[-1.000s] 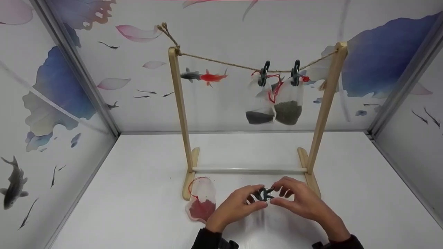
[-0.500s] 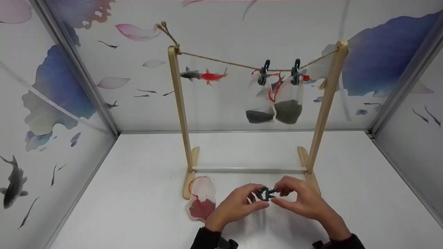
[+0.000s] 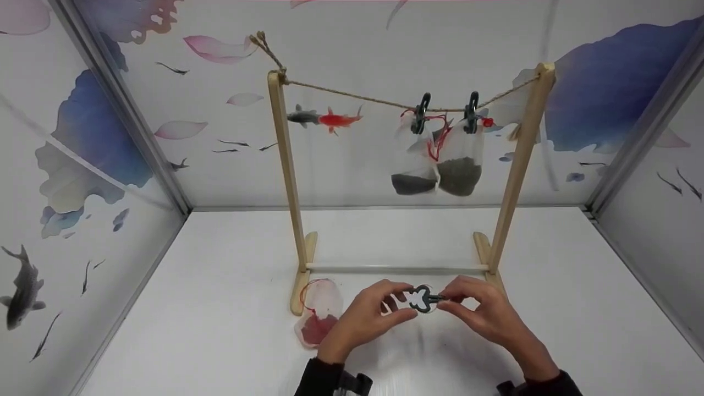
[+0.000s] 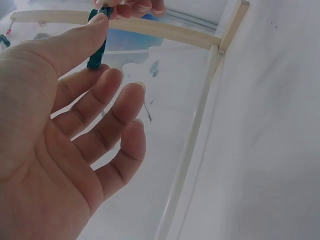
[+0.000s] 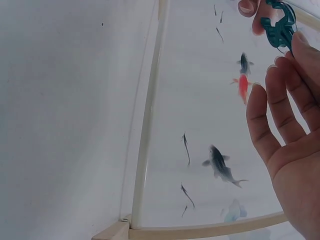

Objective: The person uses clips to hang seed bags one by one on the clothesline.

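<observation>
A dark green spring clip (image 3: 422, 300) is held between my two hands in the head view, its jaws spread toward the left. My right hand (image 3: 484, 313) pinches the clip's handles together between thumb and fingers. At the jaw end, the thumb and forefinger of my left hand (image 3: 368, 316) lie against the clip's tips. The left wrist view has the clip (image 4: 97, 47) edge-on between that thumb and forefinger, while the other fingers are loosely bent. From the right wrist, the clip's spread jaws (image 5: 278, 30) show. A translucent drawstring pouch (image 3: 320, 305) with reddish contents lies beside my left wrist.
Behind my hands stands a wooden frame (image 3: 290, 181) with a sagging rope (image 3: 352, 98). Two similar clips pinch a pouch with black contents (image 3: 413, 184) and one with greenish-brown contents (image 3: 460, 176) onto it. A pale crossbar (image 3: 396, 269) joins the feet.
My right fingers have squeezed the clip's handles together, spreading its jaws. Both hands and the clip have shifted slightly up in the head view. The hanging pouches stay put.
</observation>
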`<state>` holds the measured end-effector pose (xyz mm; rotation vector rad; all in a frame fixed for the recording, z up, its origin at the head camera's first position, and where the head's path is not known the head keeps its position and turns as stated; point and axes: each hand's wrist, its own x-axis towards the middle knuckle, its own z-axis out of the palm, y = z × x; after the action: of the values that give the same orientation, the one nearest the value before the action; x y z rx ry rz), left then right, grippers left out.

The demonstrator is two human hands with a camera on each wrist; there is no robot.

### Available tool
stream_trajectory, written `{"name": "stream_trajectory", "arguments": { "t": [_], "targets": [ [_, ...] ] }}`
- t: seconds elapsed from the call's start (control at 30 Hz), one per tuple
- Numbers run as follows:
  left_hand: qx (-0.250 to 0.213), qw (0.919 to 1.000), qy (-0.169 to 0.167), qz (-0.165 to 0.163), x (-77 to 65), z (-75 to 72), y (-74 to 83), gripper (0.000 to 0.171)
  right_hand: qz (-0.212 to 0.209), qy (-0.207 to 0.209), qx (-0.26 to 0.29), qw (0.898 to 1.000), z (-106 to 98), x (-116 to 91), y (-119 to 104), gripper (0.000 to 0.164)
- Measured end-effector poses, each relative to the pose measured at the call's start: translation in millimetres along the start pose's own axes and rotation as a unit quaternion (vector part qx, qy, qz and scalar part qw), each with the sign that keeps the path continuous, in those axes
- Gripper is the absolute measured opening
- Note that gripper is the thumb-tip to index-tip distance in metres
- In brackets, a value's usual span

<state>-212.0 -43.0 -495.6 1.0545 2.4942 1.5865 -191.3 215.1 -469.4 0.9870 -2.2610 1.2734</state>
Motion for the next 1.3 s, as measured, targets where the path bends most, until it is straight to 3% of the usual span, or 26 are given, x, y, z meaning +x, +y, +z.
{"name": "stream_trajectory", "arguments": {
  "t": [0.2, 0.37, 0.43, 0.53, 0.7, 0.8, 0.87, 1.03, 1.3],
  "targets": [
    [0.051, 0.9965, 0.065, -0.013, -7.8, -25.4, 0.8, 0.042, -0.020, 0.024, -0.007, 0.999, -1.7, 3.1, -3.5, 0.029],
    [0.111, 0.9798, 0.148, -0.076, -19.0, -48.2, -4.2, 0.036, -0.031, 0.036, -0.022, 0.999, -1.7, 3.9, -1.0, 0.030],
    [0.130, 0.9692, 0.173, -0.119, -23.2, -54.6, -8.4, 0.036, -0.030, 0.036, -0.022, 0.999, -1.9, 4.5, -1.7, 0.030],
    [0.172, 0.9466, 0.196, -0.190, -29.4, -60.4, -16.4, 0.037, -0.028, 0.035, -0.020, 0.999, -2.1, 4.7, -2.4, 0.030],
    [0.242, 0.8959, 0.215, -0.304, -39.1, -63.6, -29.7, 0.037, -0.033, 0.033, -0.021, 0.999, -1.2, 4.2, -0.8, 0.030],
    [0.251, 0.8791, 0.215, -0.343, -43.4, -64.3, -36.7, 0.033, -0.033, 0.033, -0.024, 0.999, -0.6, 4.2, -0.1, 0.030],
    [0.247, 0.8776, 0.217, -0.349, -45.1, -64.8, -39.5, 0.029, -0.031, 0.033, -0.025, 0.999, -0.2, 4.2, 0.1, 0.030],
    [0.226, 0.8840, 0.223, -0.343, -46.4, -65.0, -41.3, 0.028, -0.024, 0.027, -0.026, 0.999, -0.2, 3.5, -0.4, 0.029],
    [0.196, 0.8911, 0.215, -0.348, -49.8, -61.5, -40.9, 0.055, -0.027, 0.023, -0.025, 0.999, 0.4, 2.5, 1.2, 0.030]
  ]
}}
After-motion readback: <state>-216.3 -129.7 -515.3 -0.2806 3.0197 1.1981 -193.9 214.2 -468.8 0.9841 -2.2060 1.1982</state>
